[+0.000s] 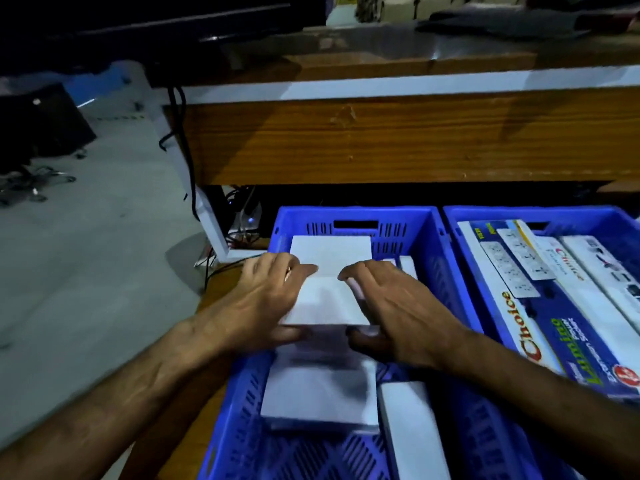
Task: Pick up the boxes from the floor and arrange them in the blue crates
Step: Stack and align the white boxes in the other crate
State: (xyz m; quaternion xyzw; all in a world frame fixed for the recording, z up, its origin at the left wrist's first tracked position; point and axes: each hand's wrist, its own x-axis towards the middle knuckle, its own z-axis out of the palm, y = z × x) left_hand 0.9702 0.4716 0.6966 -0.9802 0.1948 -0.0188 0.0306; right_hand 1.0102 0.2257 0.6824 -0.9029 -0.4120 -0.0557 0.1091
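Blue crate [429, 237], white box [325, 303] mid-gap.

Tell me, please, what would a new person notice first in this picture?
First, the two hands, left hand and right hand, gripping a plain white box from both sides over the left blue crate, where more white boxes lie. Next, the right blue crate beside it, packed with long printed boxes. Behind both runs a wooden bench.
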